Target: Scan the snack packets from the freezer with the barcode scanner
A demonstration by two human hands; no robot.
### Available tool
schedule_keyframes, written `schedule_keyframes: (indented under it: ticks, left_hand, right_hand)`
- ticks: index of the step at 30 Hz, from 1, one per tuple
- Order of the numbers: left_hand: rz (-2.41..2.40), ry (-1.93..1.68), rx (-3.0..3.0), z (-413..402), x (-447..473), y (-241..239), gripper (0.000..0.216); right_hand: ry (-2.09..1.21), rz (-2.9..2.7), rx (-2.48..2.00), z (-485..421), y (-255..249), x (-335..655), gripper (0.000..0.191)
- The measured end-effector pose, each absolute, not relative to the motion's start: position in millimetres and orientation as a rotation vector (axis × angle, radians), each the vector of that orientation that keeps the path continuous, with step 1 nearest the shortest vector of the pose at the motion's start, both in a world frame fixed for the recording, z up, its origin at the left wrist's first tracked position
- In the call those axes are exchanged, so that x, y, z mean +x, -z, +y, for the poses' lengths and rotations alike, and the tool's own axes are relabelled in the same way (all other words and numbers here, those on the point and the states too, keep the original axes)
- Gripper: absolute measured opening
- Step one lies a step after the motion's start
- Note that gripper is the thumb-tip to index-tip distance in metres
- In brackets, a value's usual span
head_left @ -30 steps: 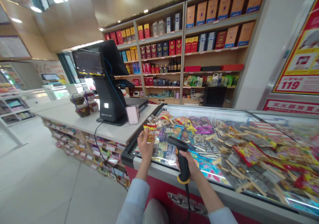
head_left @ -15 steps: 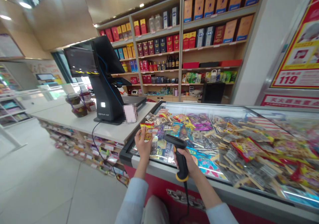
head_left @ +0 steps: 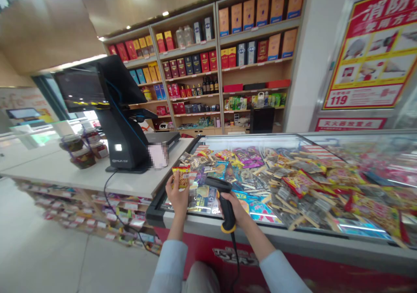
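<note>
My left hand (head_left: 177,195) is closed on a small yellow and red snack packet (head_left: 182,176), held upright above the glass lid of a chest freezer (head_left: 228,228). My right hand (head_left: 236,209) grips a black barcode scanner (head_left: 223,199) with a yellow base; its head points left toward the packet, a short gap away. The scanner's cable hangs down past the freezer's red front. Under the glass lie several colourful wrapped ice creams.
A black checkout terminal with a screen (head_left: 97,106) stands on the white counter (head_left: 65,173) to the left, beside jars (head_left: 81,147). Shelves of boxed goods and bottles (head_left: 208,62) fill the back wall. A red and yellow poster (head_left: 368,54) hangs at right.
The view has swung to the right. Both hands keep the same hold, with the packet and scanner staying close together over the freezer lid.
</note>
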State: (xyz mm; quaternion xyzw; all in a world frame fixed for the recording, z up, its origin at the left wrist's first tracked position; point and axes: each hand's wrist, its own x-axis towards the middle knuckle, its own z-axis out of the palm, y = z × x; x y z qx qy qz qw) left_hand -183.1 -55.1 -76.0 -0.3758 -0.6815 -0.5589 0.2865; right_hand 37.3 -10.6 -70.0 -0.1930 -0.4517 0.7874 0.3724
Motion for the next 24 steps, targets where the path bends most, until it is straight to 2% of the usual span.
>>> schedule_keyframes:
  ticks: [8,12,18,24]
  left_hand:
    - [-1.806,1.501,-1.175,-59.2,-171.2,59.7,0.056]
    - [-1.863,1.643,-1.259,-49.3,-142.5,41.8,0.064]
    - [-1.836,1.663,-1.841,-1.6,-51.2,14.6,0.063]
    - [-1.665,1.734,-2.105,38.4,50.7,3.5,0.066]
  right_hand:
    - [-1.963,-1.079,-0.425,-8.6,54.0,43.7,0.03]
    - [-1.9,-1.089,-0.375,-3.3,35.7,82.6,0.031]
    - [-1.686,-1.031,-0.524,10.8,18.1,180.1,0.035]
    - [-1.495,-0.972,-0.64,26.5,18.6,275.8,0.035]
